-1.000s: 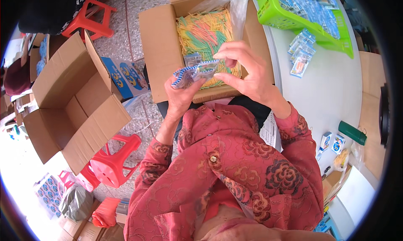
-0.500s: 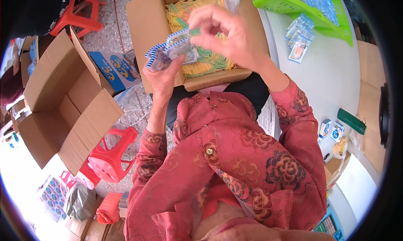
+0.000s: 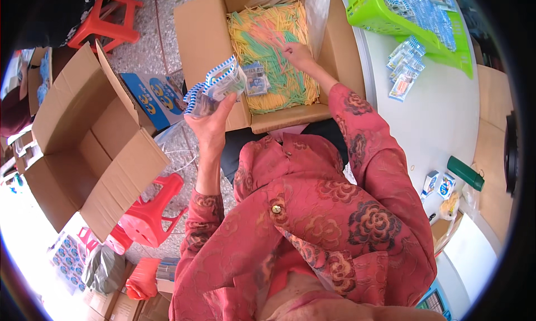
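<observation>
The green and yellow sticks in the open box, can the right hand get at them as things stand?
Probably yes. The right hand is already inside the open cardboard box, fingertips on the green and yellow sticks; the flaps are folded back and nothing covers the pile.

A: Packages held?

B: Left hand [image 3: 211,126] grips a fanned stack of clear packets [image 3: 215,88] with blue-and-white striped edges. One more packet [image 3: 257,79] lies just right of it, on the yellow-green sticks.

A: Near the right hand [image 3: 297,55]?

B: It rests in the open box [image 3: 209,41], brown card, clear liner. Right of it, a green basket [image 3: 371,11] of blue packets; loose packets [image 3: 405,69] below the basket.

A: Elsewhere?

B: Left of the left hand, a blue flat carton [image 3: 151,100] on the floor and a large empty box [image 3: 89,153]. Two small blue-white boxes [image 3: 438,184] far lower right.
</observation>
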Demonstrator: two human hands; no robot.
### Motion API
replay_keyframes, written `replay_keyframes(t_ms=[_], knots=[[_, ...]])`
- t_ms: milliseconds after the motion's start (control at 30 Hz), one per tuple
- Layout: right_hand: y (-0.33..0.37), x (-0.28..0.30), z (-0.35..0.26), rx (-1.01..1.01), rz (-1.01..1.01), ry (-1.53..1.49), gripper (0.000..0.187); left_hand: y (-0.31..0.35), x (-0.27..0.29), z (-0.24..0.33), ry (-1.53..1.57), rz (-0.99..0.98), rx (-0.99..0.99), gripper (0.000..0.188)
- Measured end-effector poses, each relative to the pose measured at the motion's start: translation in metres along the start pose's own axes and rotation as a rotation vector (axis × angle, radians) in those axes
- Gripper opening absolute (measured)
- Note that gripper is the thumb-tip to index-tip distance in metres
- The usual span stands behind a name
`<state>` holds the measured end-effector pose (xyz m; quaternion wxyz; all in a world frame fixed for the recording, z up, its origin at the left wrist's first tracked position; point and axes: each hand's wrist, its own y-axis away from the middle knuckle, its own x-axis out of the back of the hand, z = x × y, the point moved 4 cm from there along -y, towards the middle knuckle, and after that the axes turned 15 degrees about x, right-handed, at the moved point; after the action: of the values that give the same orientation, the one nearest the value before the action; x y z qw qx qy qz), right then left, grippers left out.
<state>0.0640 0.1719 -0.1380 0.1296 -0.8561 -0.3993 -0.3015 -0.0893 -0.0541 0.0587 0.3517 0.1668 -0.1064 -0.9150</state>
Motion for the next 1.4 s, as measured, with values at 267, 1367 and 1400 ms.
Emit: replay_keyframes(t_ms=[267, 1367, 1400], knots=[[-0.025, -0.011, 0.005, -0.046, 0.124, 0.361, 0.02, -0.005, -0.002, -0.008, -0.024, -0.015, 0.104, 0.027], [0.026, 0.124, -0.194, 0.244, 0.256, -0.812, 0.009, 0.014, -0.015, -0.016, -0.287, -0.1, 0.027, 0.022], [0.039, 0.134, -0.218, 0.293, 0.186, -0.844, 0.008, 0.016, -0.017, -0.016, -0.345, -0.102, -0.023, 0.021]])
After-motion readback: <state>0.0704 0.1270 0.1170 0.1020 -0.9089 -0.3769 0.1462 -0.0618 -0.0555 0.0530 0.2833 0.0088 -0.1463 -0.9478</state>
